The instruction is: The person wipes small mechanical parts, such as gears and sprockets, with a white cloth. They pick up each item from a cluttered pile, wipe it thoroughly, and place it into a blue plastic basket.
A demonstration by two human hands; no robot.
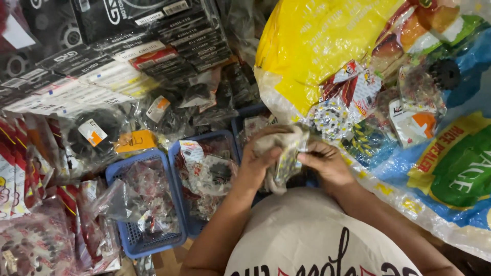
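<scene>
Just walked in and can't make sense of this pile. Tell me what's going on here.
A person holds a small clear packet in both hands at their chest, left hand and right hand each with a grip on it. Below to the left stand blue baskets full of bagged parts. A big printed sack lies open to the right, with more packets spilling from it. Dark boxes are stacked at the top left.

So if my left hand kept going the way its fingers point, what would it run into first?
The left hand points right, across the clear plastic packet it grips, so it would meet that packet at once, then probably the right hand holding the other side.
</scene>
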